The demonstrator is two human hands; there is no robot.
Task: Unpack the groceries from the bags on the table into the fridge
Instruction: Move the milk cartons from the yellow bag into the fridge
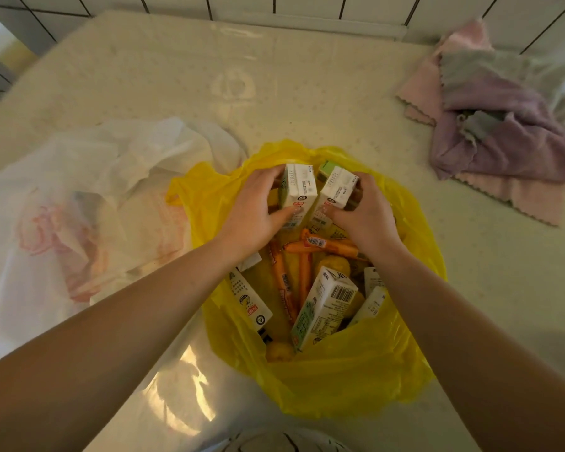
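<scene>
Groceries are shown inside a yellow bag [356,380] that lies open on the table [177,76], seen from the head camera. Two white cartons are held upright at the far side of the bag's mouth: the left carton [298,194] is gripped by the left hand [252,210], thumb across its front face, and the right carton [335,197] is gripped by the right hand [369,216], fingers curled round its side. The two cartons stand just beside each other (whether they touch cannot be told). Behind them a green carton [327,168] is partly hidden. Lower in the bag lie orange sausage sticks [320,244] and further cartons [323,305], tilted. A white bag [88,197] with red print is crumpled to the left, touching the yellow one. Folded cloths [503,132], pink and lilac, are piled at the far right of the table, well apart from both bags.
</scene>
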